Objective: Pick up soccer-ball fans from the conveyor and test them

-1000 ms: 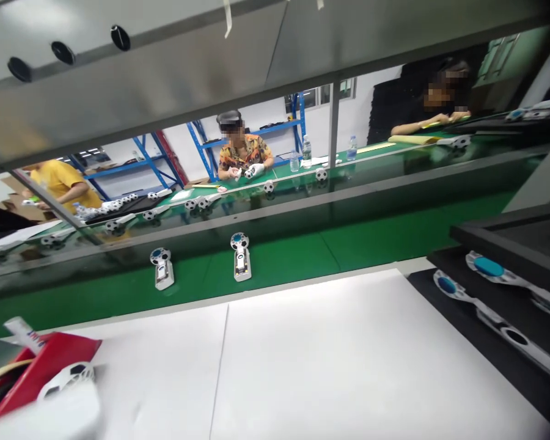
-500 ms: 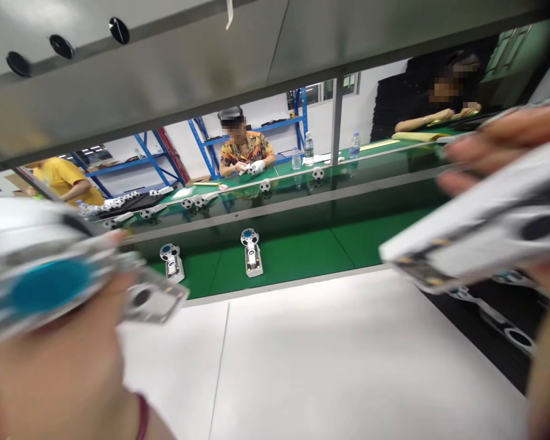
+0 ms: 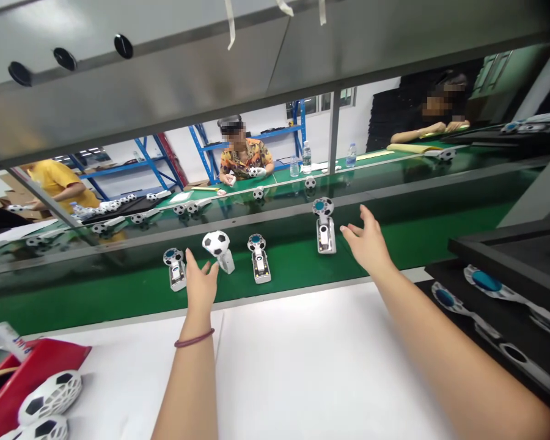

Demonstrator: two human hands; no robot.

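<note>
Both arms are bare, no sleeves or gloves on the left hand (image 3: 201, 284) or right hand (image 3: 369, 244). Only thing worn is a thin dark red band (image 3: 194, 338) round the left wrist.

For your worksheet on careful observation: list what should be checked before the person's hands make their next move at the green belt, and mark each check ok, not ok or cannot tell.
1. Left hand empty and open: ok.
2. Right hand empty and open: ok.
3. Football-topped unit released, standing apart from the left fingers: ok.
4. Blue-disc unit lying flat on the green belt, clear of the right hand: ok.
5. Belt running or stopped: cannot tell.
6. White mat in front offers bare working space: ok.
</note>
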